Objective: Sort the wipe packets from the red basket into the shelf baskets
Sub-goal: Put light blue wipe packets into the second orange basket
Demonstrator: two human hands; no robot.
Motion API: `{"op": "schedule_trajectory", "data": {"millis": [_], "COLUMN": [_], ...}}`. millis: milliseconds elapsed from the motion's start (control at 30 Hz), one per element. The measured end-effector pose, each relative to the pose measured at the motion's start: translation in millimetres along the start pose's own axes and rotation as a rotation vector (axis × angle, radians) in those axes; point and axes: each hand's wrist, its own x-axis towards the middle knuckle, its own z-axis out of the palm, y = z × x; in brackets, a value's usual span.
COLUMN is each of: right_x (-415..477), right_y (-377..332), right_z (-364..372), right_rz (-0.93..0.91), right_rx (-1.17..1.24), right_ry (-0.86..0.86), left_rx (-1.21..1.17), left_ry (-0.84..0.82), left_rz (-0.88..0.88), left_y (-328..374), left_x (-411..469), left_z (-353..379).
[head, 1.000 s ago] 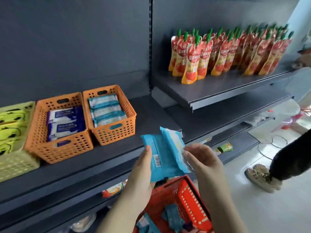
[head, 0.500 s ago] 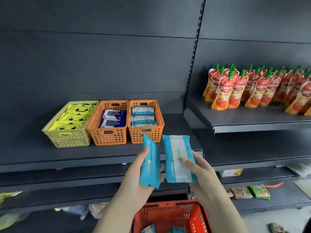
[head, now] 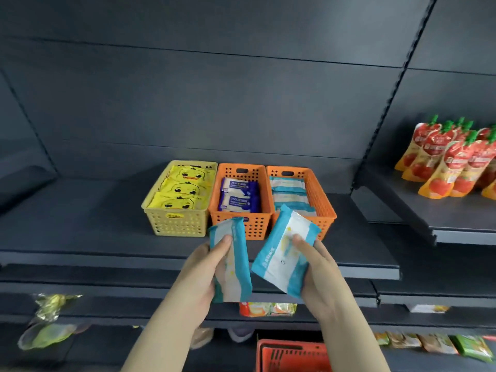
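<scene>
My left hand (head: pixel 206 267) grips a blue-and-white wipe packet (head: pixel 236 267) upright in front of the shelf edge. My right hand (head: pixel 319 272) holds a second blue-and-white wipe packet (head: pixel 284 251), tilted, its top corner overlapping the front of the right orange basket (head: pixel 322 208), which holds matching packets. The middle orange basket (head: pixel 240 218) holds dark blue packets. The yellow basket (head: pixel 174 221) on the left holds yellow duck packets. The red basket (head: pixel 290 354) shows at the bottom edge, below my hands.
The three baskets stand side by side on a dark shelf (head: pixel 80 237). Red and orange sauce pouches (head: pixel 451 162) stand on the neighbouring shelf to the right. Loose snack packets (head: pixel 268 308) lie on the lower shelves.
The view has swung left and up towards the baskets. My hands have separated the two packets and raised them closer to the orange baskets.
</scene>
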Motion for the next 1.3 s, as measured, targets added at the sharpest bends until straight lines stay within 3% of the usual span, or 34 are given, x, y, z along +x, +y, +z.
{"op": "schedule_trajectory", "data": {"millis": [200, 400, 733, 900, 1033, 1300], "right_x": [42, 67, 123, 195, 253, 327], "right_y": [27, 33, -18, -49, -67, -59], "right_z": [68, 85, 36, -12, -41, -59], "right_rz": [-0.081, -0.158, -0.327, -0.370, -0.285, -0.005], "right_rx": [0.011, -0.079, -0.145, -0.358, -0.606, -0.907], "right_ry": [0.187, 0.392, 0.609, 0.722, 0.692, 0.491], "left_rx": [0.039, 0.081, 0.108, 0.060, -0.028, -0.174], "left_ry": [0.063, 0.063, 0.084, 0.028, 0.038, 0.023], "left_rz": [0.050, 0.056, -0.011, -0.068, -0.160, -0.135], "left_y": [45, 68, 75, 71, 73, 63], "left_x": [39, 73, 173, 230, 269, 314], "left_z": [-76, -103, -43, -3, 13, 27]}}
